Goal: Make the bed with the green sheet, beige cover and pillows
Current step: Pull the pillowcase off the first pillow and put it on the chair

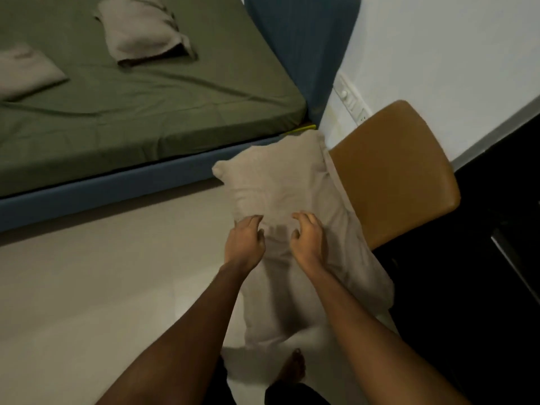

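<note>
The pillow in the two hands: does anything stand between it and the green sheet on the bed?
Nothing visible does. The pillow, held by the left hand and right hand, is close to the green sheet; only the low blue bed frame is between. The chair is on its other side.

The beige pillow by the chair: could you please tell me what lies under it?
The pillow lies over the left edge of the brown chair seat, hiding it. Pale floor shows beside its lower end; whether that end touches it is hidden.
</note>
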